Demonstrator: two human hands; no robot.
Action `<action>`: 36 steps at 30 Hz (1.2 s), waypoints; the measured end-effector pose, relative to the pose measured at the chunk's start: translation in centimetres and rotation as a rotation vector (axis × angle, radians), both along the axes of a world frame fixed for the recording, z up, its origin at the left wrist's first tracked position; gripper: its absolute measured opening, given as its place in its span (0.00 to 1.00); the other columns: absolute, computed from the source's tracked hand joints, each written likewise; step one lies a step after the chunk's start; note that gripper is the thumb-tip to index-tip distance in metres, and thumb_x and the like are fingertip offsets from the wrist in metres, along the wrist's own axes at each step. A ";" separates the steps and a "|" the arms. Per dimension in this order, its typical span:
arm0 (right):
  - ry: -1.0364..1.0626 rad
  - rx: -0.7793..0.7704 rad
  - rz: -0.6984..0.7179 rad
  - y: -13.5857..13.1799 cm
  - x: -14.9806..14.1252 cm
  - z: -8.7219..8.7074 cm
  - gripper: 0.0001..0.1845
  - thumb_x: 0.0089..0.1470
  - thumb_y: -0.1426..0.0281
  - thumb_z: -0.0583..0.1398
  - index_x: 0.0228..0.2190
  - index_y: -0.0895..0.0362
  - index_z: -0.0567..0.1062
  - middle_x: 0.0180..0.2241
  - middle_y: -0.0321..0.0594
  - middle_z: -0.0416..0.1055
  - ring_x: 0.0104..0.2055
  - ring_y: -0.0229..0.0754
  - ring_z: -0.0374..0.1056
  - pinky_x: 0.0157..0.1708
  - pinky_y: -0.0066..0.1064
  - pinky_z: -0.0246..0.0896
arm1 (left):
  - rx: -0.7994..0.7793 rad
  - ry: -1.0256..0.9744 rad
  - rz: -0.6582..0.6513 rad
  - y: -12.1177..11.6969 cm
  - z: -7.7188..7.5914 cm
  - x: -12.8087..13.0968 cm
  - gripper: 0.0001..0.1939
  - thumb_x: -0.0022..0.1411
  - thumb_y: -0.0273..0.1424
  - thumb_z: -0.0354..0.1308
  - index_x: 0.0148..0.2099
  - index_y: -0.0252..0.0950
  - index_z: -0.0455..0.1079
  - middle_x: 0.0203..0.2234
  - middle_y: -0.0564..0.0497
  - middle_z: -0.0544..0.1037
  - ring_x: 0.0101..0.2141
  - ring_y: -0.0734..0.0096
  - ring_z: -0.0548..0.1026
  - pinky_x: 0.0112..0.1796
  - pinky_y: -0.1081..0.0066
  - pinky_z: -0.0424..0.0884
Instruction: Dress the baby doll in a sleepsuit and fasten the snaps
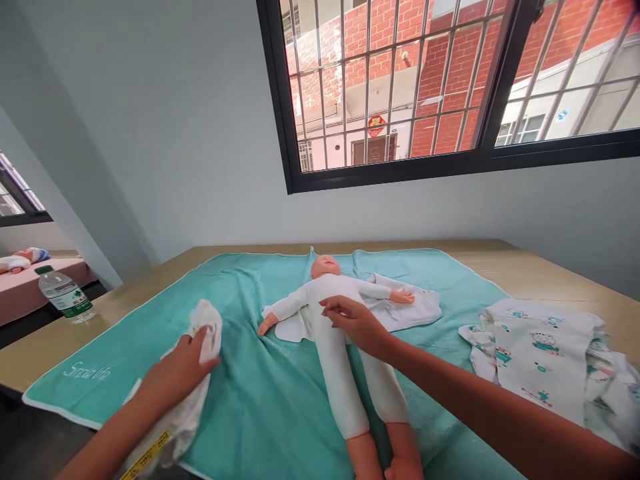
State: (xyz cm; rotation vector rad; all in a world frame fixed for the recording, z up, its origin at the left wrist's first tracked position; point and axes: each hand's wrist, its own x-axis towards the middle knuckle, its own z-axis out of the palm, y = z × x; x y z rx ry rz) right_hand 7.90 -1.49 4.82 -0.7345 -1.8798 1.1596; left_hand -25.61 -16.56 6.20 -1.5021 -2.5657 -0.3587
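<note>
A baby doll lies on its back on a green sheet, its head toward the window and its arms spread. Its torso and upper legs are white; the head, hands and lower legs are skin-toned. Over the doll's waist hovers my right hand, fingers loosely bent and apart, with nothing visible in them. At the left, my left hand is closed on a crumpled white diaper with a yellow printed strip low on it. Behind the doll's torso and arms lies a white cloth garment.
White baby clothes with green and red prints lie folded at the right. A water bottle with a green cap stands on the wooden table at the left edge. Beyond the table is a wall with a barred window.
</note>
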 end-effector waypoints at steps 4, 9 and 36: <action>-0.048 0.082 -0.134 1.5 3.9 0.6 0.10 0.54 0.63 0.56 0.34 0.54 0.74 0.44 0.40 0.74 0.46 0.43 0.68 0.44 0.36 0.64 | -0.026 0.030 -0.251 2.5 -3.8 4.2 0.25 0.64 0.38 0.43 0.59 0.34 0.62 0.56 0.40 0.67 0.53 0.54 0.67 0.47 0.59 0.67; -0.140 0.120 -0.285 6.0 5.5 -1.4 0.10 0.55 0.64 0.55 0.37 0.53 0.72 0.47 0.39 0.72 0.46 0.43 0.69 0.47 0.37 0.63 | 0.112 -0.097 -0.433 8.7 -4.2 9.5 0.19 0.64 0.35 0.45 0.55 0.38 0.65 0.53 0.46 0.69 0.53 0.63 0.66 0.53 0.65 0.62; -0.522 -0.315 0.049 19.3 4.7 0.0 0.27 0.47 0.45 0.59 0.31 0.56 0.79 0.36 0.45 0.77 0.34 0.47 0.70 0.33 0.34 0.63 | 0.218 -0.396 -0.334 14.4 -5.4 16.6 0.17 0.63 0.28 0.45 0.51 0.35 0.67 0.47 0.42 0.72 0.45 0.58 0.71 0.47 0.59 0.65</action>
